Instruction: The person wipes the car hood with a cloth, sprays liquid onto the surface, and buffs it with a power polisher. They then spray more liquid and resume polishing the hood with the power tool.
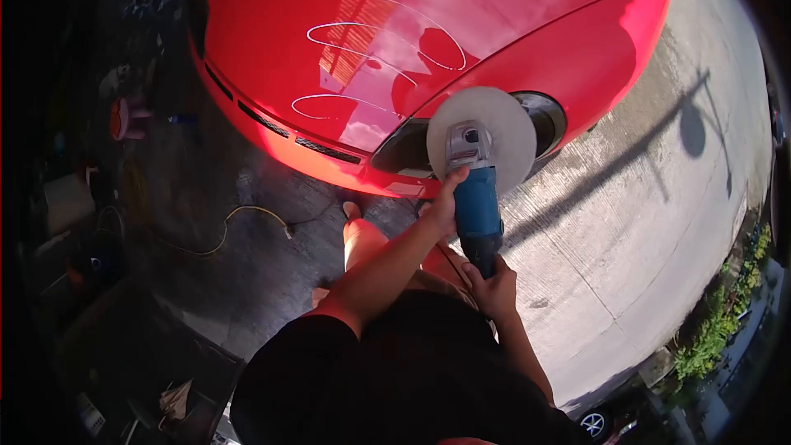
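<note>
A blue car polisher (476, 202) with a grey metal head and a wide, round white pad (512, 136) is held out in front of my body. My left hand (446, 204) grips it by the side, just behind the head. Around the dark rear end of the body, my right hand (494, 287) is closed. The pad overlaps the front corner of a red car (568, 49) in this view and hides part of its headlight (544, 119). Thin looping white lines of liquid (350, 26) lie on the glossy hood, left of and beyond the pad.
Sunlit concrete (593, 239) stretches to the right, crossed by a pole's shadow. A yellow cord (227, 227) lies on the shaded ground at left, near a pink stool (130, 118). Green plants (709, 346) line the right edge. My feet stand close to the bumper.
</note>
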{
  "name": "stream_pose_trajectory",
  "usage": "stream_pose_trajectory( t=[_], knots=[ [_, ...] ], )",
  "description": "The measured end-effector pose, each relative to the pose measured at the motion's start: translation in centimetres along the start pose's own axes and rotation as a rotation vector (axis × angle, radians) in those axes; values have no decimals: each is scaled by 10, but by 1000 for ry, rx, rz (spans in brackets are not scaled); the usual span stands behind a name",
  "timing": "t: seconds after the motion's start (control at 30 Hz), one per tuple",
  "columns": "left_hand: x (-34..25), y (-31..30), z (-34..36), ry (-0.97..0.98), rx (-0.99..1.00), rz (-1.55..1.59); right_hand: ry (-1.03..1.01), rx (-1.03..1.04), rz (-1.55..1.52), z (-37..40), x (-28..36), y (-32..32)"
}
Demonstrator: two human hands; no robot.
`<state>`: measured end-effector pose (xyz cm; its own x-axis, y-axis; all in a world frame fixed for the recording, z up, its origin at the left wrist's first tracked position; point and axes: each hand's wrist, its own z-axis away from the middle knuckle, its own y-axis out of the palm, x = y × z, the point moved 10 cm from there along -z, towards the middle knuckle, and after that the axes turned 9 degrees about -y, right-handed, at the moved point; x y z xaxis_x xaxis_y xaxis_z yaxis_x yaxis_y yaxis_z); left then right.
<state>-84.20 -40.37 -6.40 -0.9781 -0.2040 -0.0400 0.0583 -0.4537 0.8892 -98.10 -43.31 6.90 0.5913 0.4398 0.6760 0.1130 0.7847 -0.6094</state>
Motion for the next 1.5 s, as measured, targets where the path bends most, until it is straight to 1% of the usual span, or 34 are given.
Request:
stream_pose_trajectory(
  t=[0.03, 0.2, 0.3, 0.4, 0.47, 0.6, 0.67, 0.7, 0.8, 0.83, 0.93, 0.97, 1.07, 1.17, 1.3, 1.4, 1.43, 1.5],
  knots=[
    [-4, 5, -3, 58, 12, 20, -2, 31, 0, -9, 3, -9],
    [-14, 1, -6, 119, -104, 72, -84, 93, -3, -28, 2, -23],
    [-15, -5, -5, 144, -150, 101, 18, 202, -21, -33, -6, -24],
    [-18, -13, 6, 193, -247, 144, 53, 291, -101, -40, -6, -21],
    [-18, -12, 19, 225, -320, 216, 61, 332, -47, -40, 0, -25],
    [-10, -3, 20, 204, -264, 254, 48, 347, 45, -36, 14, -36],
    [-10, 5, 8, 202, -227, 234, 58, 313, 45, -33, 13, -42],
    [-12, 17, 5, 184, -165, 234, 60, 294, 49, -34, 13, -46],
    [-19, 40, -15, 171, -80, 248, 79, 228, 138, -38, 19, -64],
    [-22, 46, -20, 159, -86, 246, 26, 193, 151, -40, 26, -69],
    [-33, 67, -24, 151, -49, 277, 95, 178, 103, -47, 37, -76],
    [-36, 69, -23, 162, -45, 275, 72, 156, 77, -48, 43, -76],
    [-30, 47, -26, 165, -61, 280, 125, 198, 86, -45, 36, -69],
    [-20, 26, -11, 174, -109, 311, 68, 243, 115, -42, 19, -57],
    [-8, -7, 32, 233, -305, 359, 91, 383, 82, -36, 13, -33],
    [13, -45, 54, 296, -360, 438, 118, 563, 174, -29, 5, -13],
    [17, -47, 62, 303, -385, 441, 120, 604, 139, -26, 4, -9],
    [28, -48, 76, 305, -441, 452, 63, 601, 137, -22, 1, -7]
  ],
)
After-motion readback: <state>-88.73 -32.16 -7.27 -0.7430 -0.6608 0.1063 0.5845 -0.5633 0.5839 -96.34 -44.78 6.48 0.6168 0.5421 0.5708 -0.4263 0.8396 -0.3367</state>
